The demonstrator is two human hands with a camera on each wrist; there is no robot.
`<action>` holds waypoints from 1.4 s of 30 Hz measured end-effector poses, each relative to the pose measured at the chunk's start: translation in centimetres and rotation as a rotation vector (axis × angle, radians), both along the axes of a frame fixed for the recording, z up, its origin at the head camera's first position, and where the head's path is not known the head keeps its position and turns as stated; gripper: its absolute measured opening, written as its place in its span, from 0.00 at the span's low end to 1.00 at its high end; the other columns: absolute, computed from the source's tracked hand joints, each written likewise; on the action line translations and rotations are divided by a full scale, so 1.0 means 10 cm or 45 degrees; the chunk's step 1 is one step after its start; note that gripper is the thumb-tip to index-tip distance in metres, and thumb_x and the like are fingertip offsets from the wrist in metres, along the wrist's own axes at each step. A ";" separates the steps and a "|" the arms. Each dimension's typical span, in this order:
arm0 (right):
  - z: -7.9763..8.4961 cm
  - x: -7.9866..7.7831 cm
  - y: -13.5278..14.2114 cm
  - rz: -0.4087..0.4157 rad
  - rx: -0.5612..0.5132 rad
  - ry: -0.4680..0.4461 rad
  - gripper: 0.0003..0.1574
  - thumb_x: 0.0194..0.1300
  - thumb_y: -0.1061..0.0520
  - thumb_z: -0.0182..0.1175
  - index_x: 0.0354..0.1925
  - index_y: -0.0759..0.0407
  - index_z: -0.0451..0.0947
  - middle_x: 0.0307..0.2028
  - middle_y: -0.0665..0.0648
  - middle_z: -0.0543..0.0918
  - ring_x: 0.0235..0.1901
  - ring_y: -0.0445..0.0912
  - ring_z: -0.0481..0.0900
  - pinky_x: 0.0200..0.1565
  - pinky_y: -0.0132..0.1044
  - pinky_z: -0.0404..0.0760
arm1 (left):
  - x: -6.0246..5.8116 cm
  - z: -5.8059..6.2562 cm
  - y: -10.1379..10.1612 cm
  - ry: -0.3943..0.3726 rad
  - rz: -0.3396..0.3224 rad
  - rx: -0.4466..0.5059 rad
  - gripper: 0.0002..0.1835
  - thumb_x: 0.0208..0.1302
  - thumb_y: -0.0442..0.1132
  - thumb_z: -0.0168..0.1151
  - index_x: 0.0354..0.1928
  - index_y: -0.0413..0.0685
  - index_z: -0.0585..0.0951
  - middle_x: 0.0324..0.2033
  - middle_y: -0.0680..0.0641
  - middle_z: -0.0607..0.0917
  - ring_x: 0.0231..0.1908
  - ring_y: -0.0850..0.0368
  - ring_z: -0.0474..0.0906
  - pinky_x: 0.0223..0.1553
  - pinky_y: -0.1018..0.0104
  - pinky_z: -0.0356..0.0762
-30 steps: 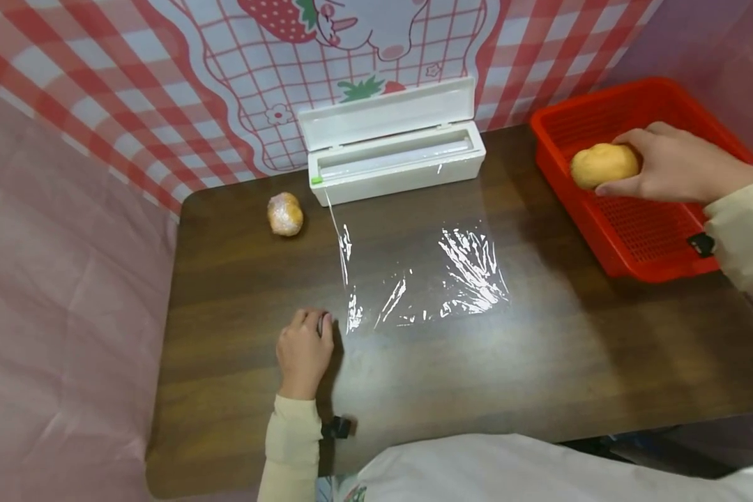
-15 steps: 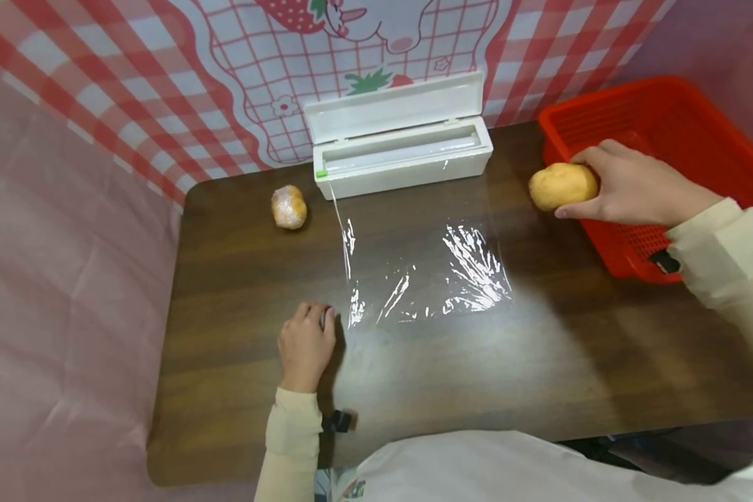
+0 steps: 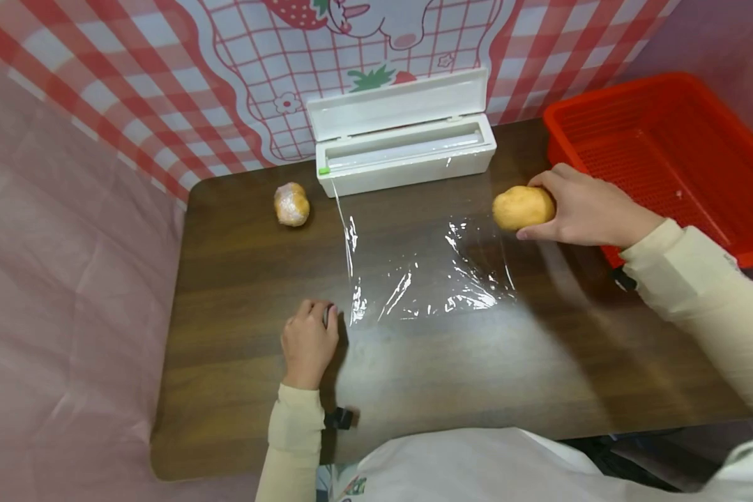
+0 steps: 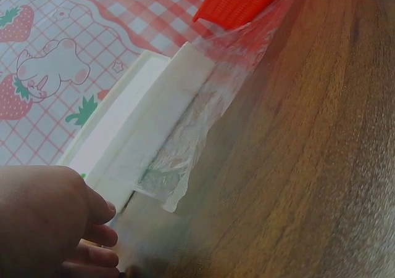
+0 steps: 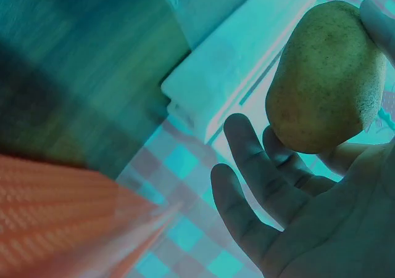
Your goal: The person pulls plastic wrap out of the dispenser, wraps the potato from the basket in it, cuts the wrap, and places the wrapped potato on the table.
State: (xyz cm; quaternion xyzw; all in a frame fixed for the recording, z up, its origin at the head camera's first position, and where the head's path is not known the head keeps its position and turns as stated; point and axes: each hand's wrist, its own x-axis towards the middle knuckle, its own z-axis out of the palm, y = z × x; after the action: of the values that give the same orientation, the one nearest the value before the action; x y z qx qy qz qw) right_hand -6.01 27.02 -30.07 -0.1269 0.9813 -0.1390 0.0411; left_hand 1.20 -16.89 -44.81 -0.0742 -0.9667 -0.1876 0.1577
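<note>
Above the brown wooden table, near the clear, shiny plastic film, the bare right hand — the left hand rests loosely curled — pinches a yellow oval potato between thumb and fingers, beyond the palm.

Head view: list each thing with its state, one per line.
Box: open.
Lid: raised, tilted back.
Plastic film: pulled out of the box, spread over the table, creased.
Potato: unwrapped, held above the table by the right hand.
Bundle: wrapped, lying on the table.
Basket: upright, open-topped.
Left hand: fingers loosely curled, holding nothing visible.
</note>
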 end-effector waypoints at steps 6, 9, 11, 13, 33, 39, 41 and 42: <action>-0.10 0.00 -0.13 0.049 -0.008 0.051 0.48 0.49 0.33 0.75 0.56 0.63 0.74 0.46 0.62 0.75 0.36 0.54 0.76 0.30 0.46 0.74 | 0.02 0.01 0.00 0.012 -0.002 -0.003 0.10 0.67 0.40 0.66 0.37 0.40 0.88 0.38 0.41 0.87 0.31 0.42 0.85 0.33 0.48 0.81; -0.14 -0.01 -0.19 0.051 -0.015 0.049 0.49 0.49 0.32 0.75 0.57 0.62 0.75 0.46 0.62 0.75 0.35 0.54 0.76 0.30 0.47 0.74 | 0.02 0.01 0.01 0.008 -0.010 -0.010 0.10 0.67 0.41 0.66 0.38 0.40 0.88 0.38 0.41 0.87 0.29 0.42 0.84 0.33 0.48 0.81; -0.18 -0.02 -0.24 0.053 -0.022 0.038 0.49 0.49 0.31 0.74 0.57 0.61 0.74 0.46 0.61 0.75 0.35 0.53 0.76 0.29 0.47 0.74 | 0.02 0.02 0.01 0.003 -0.015 -0.014 0.11 0.67 0.41 0.66 0.38 0.40 0.88 0.39 0.41 0.87 0.28 0.43 0.84 0.33 0.48 0.81; -0.21 -0.03 -0.31 0.054 -0.039 0.033 0.49 0.49 0.31 0.74 0.58 0.60 0.74 0.47 0.61 0.75 0.35 0.53 0.76 0.29 0.48 0.75 | 0.01 0.02 0.01 0.004 -0.018 -0.023 0.11 0.67 0.42 0.66 0.38 0.40 0.88 0.39 0.41 0.87 0.28 0.43 0.84 0.33 0.49 0.81; -0.55 -0.10 -0.98 0.087 -0.133 0.000 0.49 0.49 0.28 0.73 0.59 0.55 0.75 0.48 0.57 0.75 0.36 0.54 0.80 0.34 0.54 0.79 | 0.00 0.04 0.02 -0.041 -0.075 -0.174 0.13 0.67 0.47 0.68 0.41 0.43 0.89 0.42 0.41 0.87 0.22 0.45 0.81 0.27 0.51 0.78; -0.66 -0.11 -1.10 0.105 -0.141 -0.031 0.50 0.49 0.29 0.73 0.61 0.56 0.75 0.48 0.58 0.75 0.36 0.55 0.80 0.35 0.55 0.79 | 0.01 0.03 0.06 -0.044 0.013 -0.002 0.18 0.67 0.44 0.67 0.52 0.40 0.84 0.57 0.36 0.77 0.22 0.47 0.76 0.26 0.53 0.75; -0.70 -0.12 -1.13 0.112 -0.140 -0.046 0.49 0.50 0.29 0.73 0.61 0.56 0.75 0.48 0.58 0.75 0.36 0.56 0.80 0.36 0.55 0.79 | 0.00 0.03 0.11 0.001 0.012 0.087 0.17 0.66 0.41 0.67 0.51 0.38 0.83 0.54 0.36 0.76 0.26 0.46 0.76 0.28 0.53 0.74; -0.72 -0.12 -1.15 0.112 -0.137 -0.053 0.49 0.50 0.30 0.73 0.61 0.56 0.75 0.48 0.58 0.75 0.37 0.56 0.80 0.37 0.56 0.79 | 0.00 0.03 0.15 0.031 -0.010 0.105 0.15 0.65 0.40 0.68 0.49 0.38 0.84 0.50 0.37 0.77 0.28 0.46 0.77 0.29 0.54 0.73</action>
State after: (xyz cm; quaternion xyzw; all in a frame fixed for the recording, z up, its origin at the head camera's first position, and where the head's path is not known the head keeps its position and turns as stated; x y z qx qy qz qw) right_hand -7.21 15.57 -37.23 -0.1689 0.9648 -0.1920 0.0608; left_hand 1.23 -15.34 -44.50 -0.0738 -0.9558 -0.2271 0.1717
